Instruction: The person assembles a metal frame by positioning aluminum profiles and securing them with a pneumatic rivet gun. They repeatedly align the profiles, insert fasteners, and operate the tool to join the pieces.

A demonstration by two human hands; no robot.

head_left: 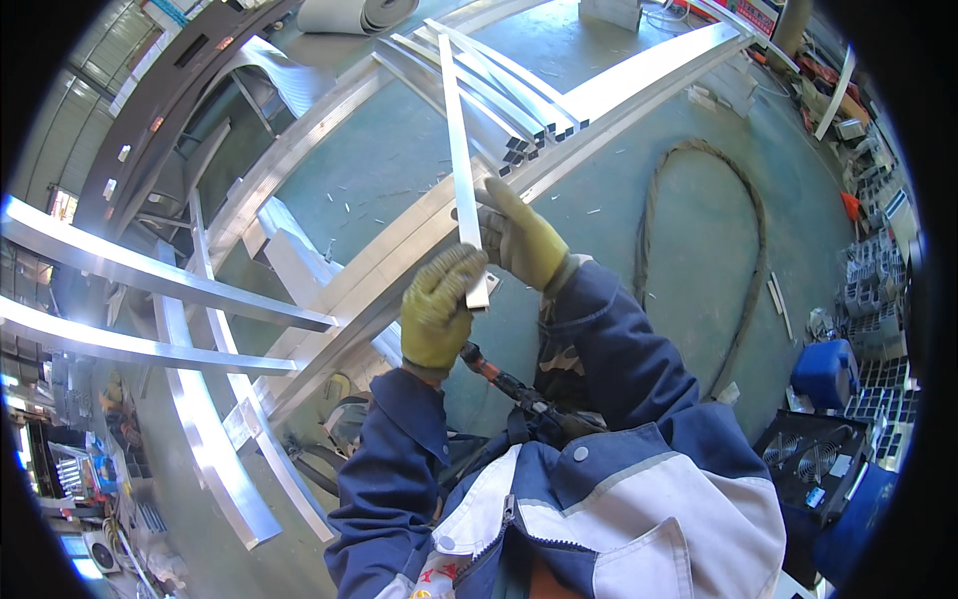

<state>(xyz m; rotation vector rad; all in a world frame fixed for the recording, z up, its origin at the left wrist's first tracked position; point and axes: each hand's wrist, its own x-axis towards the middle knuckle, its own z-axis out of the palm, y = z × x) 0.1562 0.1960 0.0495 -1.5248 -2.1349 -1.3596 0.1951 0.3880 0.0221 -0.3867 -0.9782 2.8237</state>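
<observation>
A long, straight silver metal profile (457,140) slants from in front of my chest up to the far frame. My left hand (437,304), in a yellow-green work glove, is closed around its near end. Also gloved, my right hand (529,240) is a little farther along on the right side. Its lower fingers pass behind the profile, while one digit points up and away from it. Beyond my hands, several similar profiles (499,100) lie bundled across the large metal frame (399,235), their dark ends facing me.
Two long bright profiles (200,285) jut in from the left onto the frame. A dark hose or cable (763,230) loops on the floor at right. Farther right are a blue container (826,372) and a black box with fans (810,454). A rolled sheet (364,14) lies at the back.
</observation>
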